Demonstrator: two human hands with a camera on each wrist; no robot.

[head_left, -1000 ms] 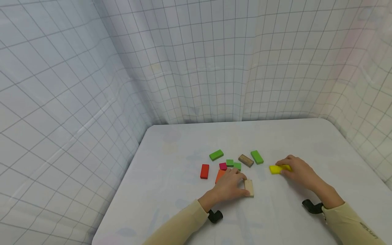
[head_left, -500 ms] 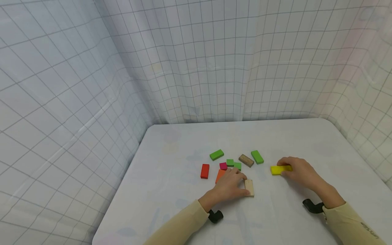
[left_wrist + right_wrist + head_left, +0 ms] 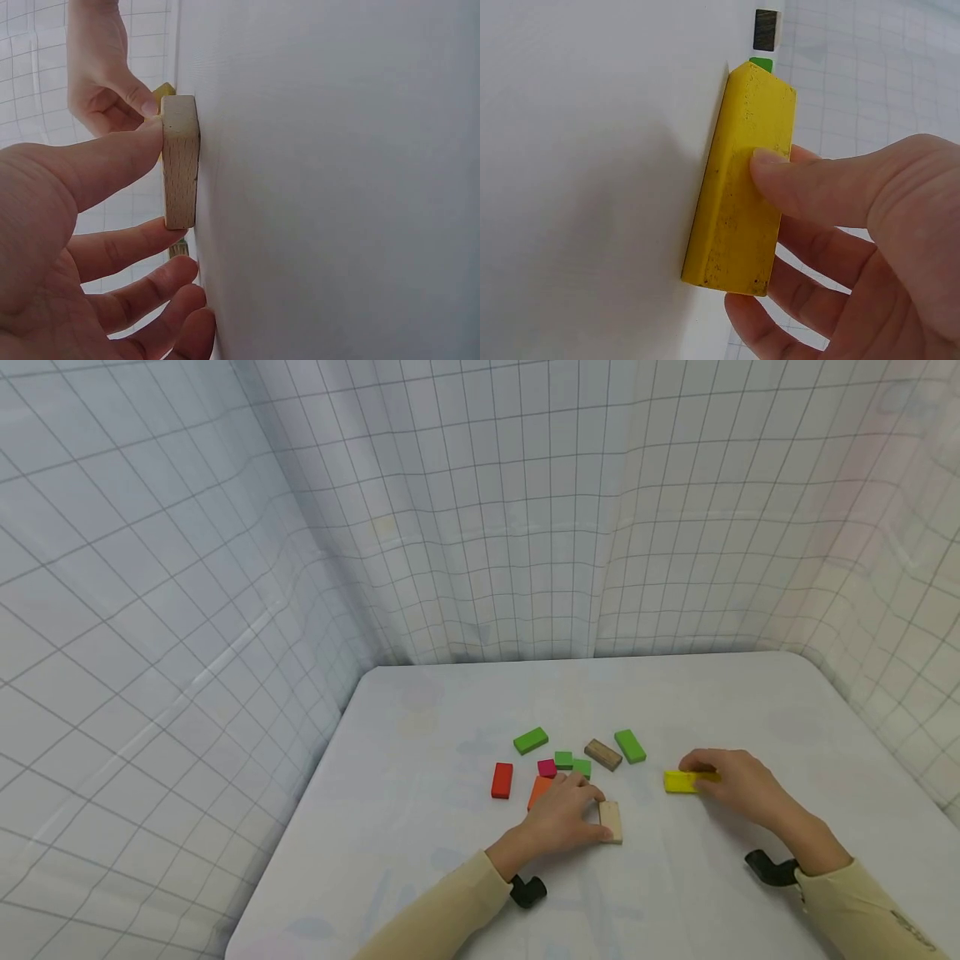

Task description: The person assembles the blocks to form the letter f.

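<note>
On the white table my left hand [image 3: 564, 814] holds a pale wooden block [image 3: 611, 822] at its two ends, thumb at the near end and index finger at the far one. The left wrist view has the same wooden block [image 3: 180, 161] close up, its other fingers spread below. Farther right, my right hand [image 3: 738, 785] pinches a yellow block [image 3: 680, 782]. Seen from the right wrist, the thumb presses one long face of the yellow block [image 3: 742, 195], with fingers behind it. An orange block [image 3: 539, 793] is partly covered by my left hand.
Loose blocks lie beyond my left hand: a red one [image 3: 502, 781], a magenta one [image 3: 547, 768], a brown one [image 3: 603, 754] and several green ones, including a long green block [image 3: 630, 746]. Gridded white curtains [image 3: 480, 527] surround the table [image 3: 420, 710] at the back and sides.
My right hand has drawn the yellow block slightly toward me and a little to the right. The left hand and the wooden block have stayed in place.
</note>
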